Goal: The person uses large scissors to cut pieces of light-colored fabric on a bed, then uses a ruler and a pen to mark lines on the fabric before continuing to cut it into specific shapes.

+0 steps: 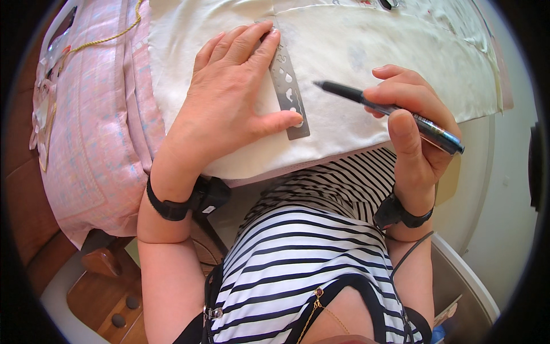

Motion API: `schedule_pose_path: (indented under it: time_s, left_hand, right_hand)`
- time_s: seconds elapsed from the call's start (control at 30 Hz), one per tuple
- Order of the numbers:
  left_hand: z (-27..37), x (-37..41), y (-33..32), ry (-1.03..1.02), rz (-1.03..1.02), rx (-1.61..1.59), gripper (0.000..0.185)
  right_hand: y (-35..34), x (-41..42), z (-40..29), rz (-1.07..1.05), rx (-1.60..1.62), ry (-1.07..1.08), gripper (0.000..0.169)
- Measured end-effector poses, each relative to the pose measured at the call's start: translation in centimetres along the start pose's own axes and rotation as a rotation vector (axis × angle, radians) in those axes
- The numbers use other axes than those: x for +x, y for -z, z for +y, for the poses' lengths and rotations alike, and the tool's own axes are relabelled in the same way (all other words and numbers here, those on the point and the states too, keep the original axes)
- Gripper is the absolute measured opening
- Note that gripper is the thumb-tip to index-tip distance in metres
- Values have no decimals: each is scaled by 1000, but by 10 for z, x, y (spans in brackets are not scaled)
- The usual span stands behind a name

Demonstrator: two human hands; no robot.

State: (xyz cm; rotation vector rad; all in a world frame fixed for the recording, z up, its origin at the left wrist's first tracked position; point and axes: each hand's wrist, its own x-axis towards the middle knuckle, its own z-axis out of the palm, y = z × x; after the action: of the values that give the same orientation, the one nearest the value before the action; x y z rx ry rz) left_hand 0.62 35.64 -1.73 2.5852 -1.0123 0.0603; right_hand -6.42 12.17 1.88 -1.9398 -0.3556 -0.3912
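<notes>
A thin metal stencil ruler (288, 88) with cut-out shapes lies on white cloth (343, 47). My left hand (232, 90) is spread flat over the cloth, its thumb pressing the ruler's near end and its fingertips resting at the far end. To the right, my right hand (412, 112) grips a dark pen (382, 107) between thumb and fingers. The pen's tip points left towards the ruler and appears raised off the cloth. Part of the ruler's far end is hidden under my fingers.
Pink patterned fabric (94, 107) covers the left side, with a gold twisted cord (111, 38) across it. A dark object (389, 4) sits at the cloth's far edge. Below the table's near edge is my striped clothing (309, 245). A cable (408, 253) runs by my right arm.
</notes>
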Motion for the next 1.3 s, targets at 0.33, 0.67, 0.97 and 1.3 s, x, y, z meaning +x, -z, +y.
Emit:
schedule_pose_path:
  time_s: [0.33, 0.67, 0.97, 1.3]
  left_hand:
    - [7, -3, 13, -35, -44, 36, 97]
    - [25, -11, 18, -39, -82, 47, 99]
    - [29, -12, 10, -53, -55, 32, 100]
    - [29, -11, 9, -76, -52, 19, 101]
  right_hand:
    - [14, -28, 22, -15, -7, 32, 22]
    - [24, -56, 16, 15, 24, 18, 21]
    - [23, -62, 5, -17, 22, 38, 23]
    - [20, -62, 4, -87, -1, 18, 24]
